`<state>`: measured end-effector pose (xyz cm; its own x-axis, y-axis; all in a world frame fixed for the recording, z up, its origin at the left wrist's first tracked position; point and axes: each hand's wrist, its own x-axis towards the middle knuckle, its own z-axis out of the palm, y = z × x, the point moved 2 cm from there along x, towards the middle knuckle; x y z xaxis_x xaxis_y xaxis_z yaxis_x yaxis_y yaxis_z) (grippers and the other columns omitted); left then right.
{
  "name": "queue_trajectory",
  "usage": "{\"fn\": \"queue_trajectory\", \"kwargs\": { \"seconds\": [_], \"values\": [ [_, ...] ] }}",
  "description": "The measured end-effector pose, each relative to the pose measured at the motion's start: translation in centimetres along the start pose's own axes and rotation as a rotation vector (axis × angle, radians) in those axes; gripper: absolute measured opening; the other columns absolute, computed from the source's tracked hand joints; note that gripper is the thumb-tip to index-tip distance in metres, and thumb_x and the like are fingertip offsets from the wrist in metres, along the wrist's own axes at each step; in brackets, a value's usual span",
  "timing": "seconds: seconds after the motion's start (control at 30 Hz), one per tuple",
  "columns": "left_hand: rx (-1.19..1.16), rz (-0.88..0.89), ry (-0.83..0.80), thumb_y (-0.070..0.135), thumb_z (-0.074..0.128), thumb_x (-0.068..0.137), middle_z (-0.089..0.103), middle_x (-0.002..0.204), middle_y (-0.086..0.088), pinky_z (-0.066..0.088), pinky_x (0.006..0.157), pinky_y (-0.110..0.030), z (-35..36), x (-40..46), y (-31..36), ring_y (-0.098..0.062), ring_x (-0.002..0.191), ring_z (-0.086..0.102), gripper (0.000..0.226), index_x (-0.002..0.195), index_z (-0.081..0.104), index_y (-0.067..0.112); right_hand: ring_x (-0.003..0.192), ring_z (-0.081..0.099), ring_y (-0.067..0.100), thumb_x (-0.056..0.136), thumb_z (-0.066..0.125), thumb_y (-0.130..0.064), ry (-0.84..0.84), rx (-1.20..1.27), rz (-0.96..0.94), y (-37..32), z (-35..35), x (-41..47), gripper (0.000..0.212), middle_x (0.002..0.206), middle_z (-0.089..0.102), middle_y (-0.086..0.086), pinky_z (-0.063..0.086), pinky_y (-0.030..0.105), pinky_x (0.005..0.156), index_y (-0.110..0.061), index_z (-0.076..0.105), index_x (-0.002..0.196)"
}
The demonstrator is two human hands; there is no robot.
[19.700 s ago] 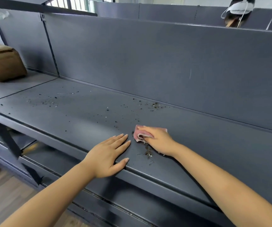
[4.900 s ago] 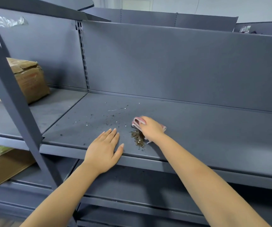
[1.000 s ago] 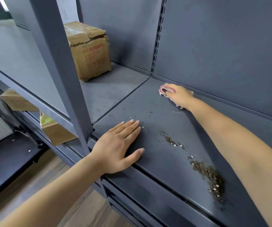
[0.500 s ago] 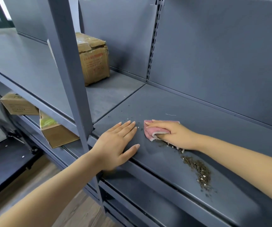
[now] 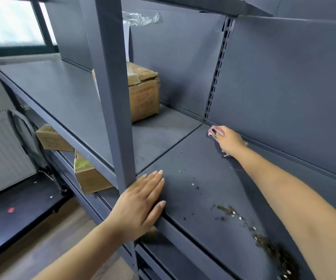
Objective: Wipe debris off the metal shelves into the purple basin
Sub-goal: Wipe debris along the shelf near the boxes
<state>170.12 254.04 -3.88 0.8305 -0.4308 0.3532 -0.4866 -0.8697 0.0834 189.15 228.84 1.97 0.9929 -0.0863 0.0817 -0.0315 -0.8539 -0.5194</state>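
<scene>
Two bare hands on grey metal shelf, rack filling frame. Upright post rises at shelf's front left corner. Taped cardboard box sits on neighbouring shelf behind post. Left hand lies flat, fingers straight and together, on front edge beside post. Right hand presses pink cloth into back left corner, fingers curled over it. Debris heaped along front right, scattered specks mid-shelf. Purple basin out of view.

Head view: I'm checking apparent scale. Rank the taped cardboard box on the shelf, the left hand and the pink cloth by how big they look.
1. taped cardboard box
2. left hand, nearer the camera, so unsure
3. pink cloth, mostly hidden under right hand
</scene>
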Motion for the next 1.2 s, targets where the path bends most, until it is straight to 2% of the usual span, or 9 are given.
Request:
{"fn": "queue_trajectory", "kwargs": {
  "seconds": [0.13, 0.23, 0.33, 0.47, 0.57, 0.73, 0.83, 1.0, 1.2],
  "values": [
    [-0.014, 0.026, 0.039, 0.04, 0.017, 0.103, 0.046, 0.144, -0.013, 0.022, 0.112, -0.034, 0.7, 0.1, -0.3, -0.026, 0.133, 0.044, 0.062, 0.133, 0.054, 0.0, 0.057, 0.065, 0.024, 0.096, 0.027, -0.031, -0.02, -0.142, -0.051, 0.4, 1.5, 2.6, 0.03, 0.086, 0.066, 0.002, 0.054, 0.033, 0.063, -0.029, 0.056, 0.105],
    [0.001, 0.045, 0.057, 0.039, 0.017, 0.103, 0.049, 0.141, -0.015, 0.022, 0.113, -0.033, 0.7, 0.4, -0.3, -0.026, 0.132, 0.044, 0.063, 0.13, 0.056, -0.002, 0.058, 0.063, 0.019, 0.097, 0.034, -0.036, -0.095, -0.154, -0.142, -1.6, 1.8, 1.8, 0.021, 0.091, 0.063, -0.005, 0.049, 0.025, 0.047, -0.036, 0.054, 0.104],
    [0.011, 0.047, 0.059, 0.039, 0.016, 0.103, 0.049, 0.141, -0.015, 0.022, 0.113, -0.034, 0.8, 0.4, -0.4, -0.026, 0.132, 0.043, 0.063, 0.13, 0.055, -0.002, 0.083, 0.066, 0.02, 0.094, 0.045, -0.043, -0.182, -0.024, -0.222, -3.4, 3.0, 0.9, 0.017, 0.115, 0.061, -0.013, 0.056, 0.029, 0.058, -0.044, 0.056, 0.107],
    [0.009, 0.044, 0.058, 0.04, 0.016, 0.103, 0.049, 0.141, -0.016, 0.026, 0.109, -0.037, 0.8, 0.3, -0.3, -0.028, 0.131, 0.045, 0.063, 0.131, 0.054, -0.002, 0.106, 0.055, 0.008, 0.095, 0.052, -0.034, -0.33, 0.115, -0.349, -5.0, 4.4, -1.1, 0.035, 0.139, 0.042, -0.021, 0.048, 0.013, 0.06, -0.027, 0.054, 0.129],
    [0.007, 0.044, 0.066, 0.04, 0.015, 0.103, 0.05, 0.14, -0.016, 0.028, 0.108, -0.038, 0.6, 0.3, -0.3, -0.029, 0.13, 0.047, 0.064, 0.131, 0.054, -0.002, 0.123, 0.05, 0.014, 0.097, 0.049, -0.016, -0.348, 0.116, -0.458, -5.9, 4.0, -4.1, 0.025, 0.137, 0.052, 0.005, 0.039, 0.029, 0.098, -0.008, 0.062, 0.118],
    [0.003, 0.021, 0.058, 0.041, 0.013, 0.103, 0.051, 0.139, -0.016, 0.027, 0.108, -0.038, 0.7, 0.2, -0.2, -0.031, 0.128, 0.05, 0.067, 0.131, 0.055, -0.003, 0.117, 0.046, -0.004, 0.093, 0.053, -0.002, -0.501, 0.228, -0.613, -6.1, 2.3, -11.2, 0.018, 0.118, 0.061, 0.019, 0.02, -0.005, 0.092, 0.007, 0.065, 0.102],
    [-0.02, -0.005, 0.033, 0.044, 0.01, 0.102, 0.05, 0.14, -0.014, 0.025, 0.108, -0.037, 0.8, 0.1, -0.3, -0.031, 0.129, 0.049, 0.07, 0.133, 0.053, -0.001, 0.11, 0.047, 0.02, 0.089, 0.054, 0.005, -0.507, 0.21, -0.671, -4.7, 1.5, -14.3, 0.015, 0.112, 0.06, 0.024, 0.019, -0.005, 0.095, 0.012, 0.064, 0.098],
    [0.018, 0.0, 0.02, 0.044, 0.008, 0.102, 0.051, 0.139, -0.017, 0.021, 0.109, -0.034, 0.4, 0.1, 0.0, -0.032, 0.127, 0.05, 0.071, 0.132, 0.054, -0.002, 0.117, 0.031, -0.027, 0.09, 0.06, -0.005, -0.565, 0.162, -0.581, -2.3, 1.8, -16.4, 0.032, 0.126, 0.045, -0.026, 0.019, 0.001, 0.104, -0.012, 0.064, 0.121],
    [0.015, 0.055, 0.028, 0.04, 0.01, 0.104, 0.049, 0.14, -0.018, 0.011, 0.114, -0.027, -0.9, -1.7, -0.5, -0.029, 0.129, 0.047, 0.066, 0.133, 0.052, -0.003, 0.113, 0.057, 0.009, 0.094, 0.055, -0.023, -0.424, 0.201, -0.427, -5.0, 1.3, -14.8, 0.027, 0.119, 0.063, -0.013, 0.043, 0.027, 0.096, -0.03, 0.062, 0.12]
  ]
}}
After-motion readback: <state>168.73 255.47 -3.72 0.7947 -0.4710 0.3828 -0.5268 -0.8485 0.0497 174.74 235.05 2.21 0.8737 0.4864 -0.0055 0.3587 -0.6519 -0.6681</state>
